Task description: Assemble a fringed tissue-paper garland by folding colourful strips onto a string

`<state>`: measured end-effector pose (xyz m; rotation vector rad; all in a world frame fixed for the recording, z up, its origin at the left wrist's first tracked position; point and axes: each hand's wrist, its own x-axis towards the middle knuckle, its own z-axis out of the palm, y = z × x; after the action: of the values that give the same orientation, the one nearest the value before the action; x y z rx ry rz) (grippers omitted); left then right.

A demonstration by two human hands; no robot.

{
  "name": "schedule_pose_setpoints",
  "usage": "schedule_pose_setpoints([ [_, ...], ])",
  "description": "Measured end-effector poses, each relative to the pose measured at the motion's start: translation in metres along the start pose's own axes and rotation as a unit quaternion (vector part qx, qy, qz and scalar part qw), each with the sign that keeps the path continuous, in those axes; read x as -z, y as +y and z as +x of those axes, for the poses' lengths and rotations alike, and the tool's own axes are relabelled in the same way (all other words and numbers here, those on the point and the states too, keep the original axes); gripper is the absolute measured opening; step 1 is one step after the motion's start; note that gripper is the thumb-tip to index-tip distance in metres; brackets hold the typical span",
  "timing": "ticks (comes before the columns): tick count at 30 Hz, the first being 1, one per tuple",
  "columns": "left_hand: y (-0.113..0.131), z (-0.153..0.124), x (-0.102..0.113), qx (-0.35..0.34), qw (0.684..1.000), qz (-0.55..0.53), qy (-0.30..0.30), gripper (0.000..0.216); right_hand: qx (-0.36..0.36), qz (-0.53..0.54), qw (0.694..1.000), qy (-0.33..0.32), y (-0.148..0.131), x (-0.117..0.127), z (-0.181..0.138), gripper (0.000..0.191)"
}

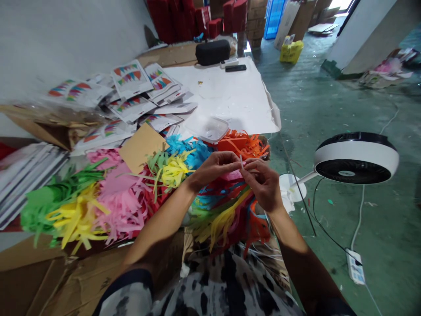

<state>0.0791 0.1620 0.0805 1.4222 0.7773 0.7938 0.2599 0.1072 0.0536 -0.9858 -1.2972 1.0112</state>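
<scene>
In the middle of the head view, my left hand (219,165) and my right hand (263,183) meet, fingertips closed in a pinch on a thin pale pink strip (241,160). What the strip is attached to is partly hidden by my fingers. Beneath my hands hang fringed paper tassels in several colours, a yellow tassel (220,223) and an orange tassel (258,224) among them. Left of my left hand lie a yellow tassel bunch (174,170) and a blue tassel bunch (187,149). Behind my right hand sits an orange bunch (243,142).
Pink tassels (121,204) and green tassels (42,206) lie at the left, beside a tan card (143,148). Printed packets (131,79) are heaped behind. A clear plastic dish (212,129) stands on the white sheet (230,96). At right is a fan (357,158).
</scene>
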Motion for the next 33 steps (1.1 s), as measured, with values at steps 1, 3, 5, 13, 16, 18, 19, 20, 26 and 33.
schedule_pose_setpoints([
  [1, 0.0003, -0.0002, 0.0004, 0.003, 1.000, -0.004, -0.003, 0.029, -0.007, 0.008, 1.000, -0.008, -0.0003, -0.0001, 0.0000, 0.020],
  [3, 0.0009, -0.0007, 0.0011, 0.012, 1.000, -0.019, -0.017, 0.031, -0.012, 0.020, 1.000, -0.018, -0.0016, -0.0003, -0.0003, 0.020],
  [5, 0.0012, -0.0013, 0.0019, 0.028, 0.997, -0.056, -0.038, 0.033, -0.005, 0.030, 0.999, -0.016, -0.0029, -0.0006, -0.0009, 0.020],
  [13, 0.0030, -0.0016, 0.0014, 0.089, 0.980, -0.174, -0.042, 0.024, 0.010, 0.029, 0.999, 0.028, 0.0032, -0.0021, -0.0003, 0.014],
  [16, 0.0022, 0.0001, -0.0004, 0.077, 0.977, -0.198, -0.011, 0.023, 0.028, -0.022, 0.999, 0.036, 0.0039, -0.0020, -0.0003, 0.012],
  [18, 0.0005, 0.0014, -0.0004, 0.058, 0.978, -0.198, 0.008, 0.024, 0.034, -0.067, 0.996, 0.038, 0.0025, -0.0007, -0.0016, 0.011],
  [19, -0.0006, 0.0021, 0.0000, 0.049, 0.979, -0.198, 0.016, 0.024, 0.034, -0.083, 0.995, 0.036, 0.0014, 0.0002, -0.0026, 0.011],
  [20, -0.0016, 0.0026, 0.0007, 0.042, 0.979, -0.198, 0.022, 0.024, 0.032, -0.093, 0.995, 0.033, 0.0003, 0.0011, -0.0036, 0.011],
  [26, -0.0045, 0.0039, 0.0039, 0.031, 0.980, -0.194, 0.028, 0.024, 0.022, -0.103, 0.994, 0.017, -0.0035, 0.0030, -0.0053, 0.013],
  [33, -0.0012, 0.0036, 0.0018, 0.030, 0.987, -0.156, 0.025, 0.026, 0.023, -0.111, 0.993, 0.009, -0.0021, 0.0029, -0.0039, 0.013],
])
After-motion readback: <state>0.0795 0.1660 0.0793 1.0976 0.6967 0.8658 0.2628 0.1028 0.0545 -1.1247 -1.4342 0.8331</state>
